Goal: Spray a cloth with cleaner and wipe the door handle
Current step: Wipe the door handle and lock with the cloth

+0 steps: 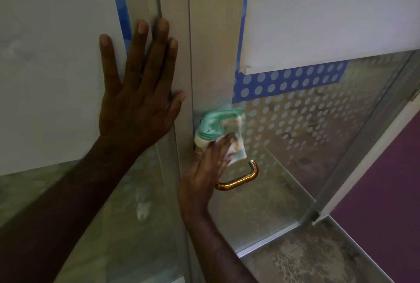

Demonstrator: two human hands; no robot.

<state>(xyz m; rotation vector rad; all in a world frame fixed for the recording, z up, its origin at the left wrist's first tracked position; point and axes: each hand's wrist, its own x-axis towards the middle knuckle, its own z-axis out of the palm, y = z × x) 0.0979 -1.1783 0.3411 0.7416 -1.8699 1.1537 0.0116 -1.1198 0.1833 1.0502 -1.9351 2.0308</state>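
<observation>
A green and white cloth (219, 129) is bunched against the door's metal frame just above the brass door handle (241, 179). My right hand (205, 171) presses the cloth to the frame with its fingers straight, and it hides the handle's upper end. My left hand (138, 87) lies flat with spread fingers on the fixed panel and frame to the left of the door edge. No spray bottle is in view.
The glass door (306, 123) carries a dotted film, a blue dotted strip and a white sheet (329, 14). It stands partly open to the right. A purple wall (391, 180) and a mottled stone floor (302, 257) lie beyond it.
</observation>
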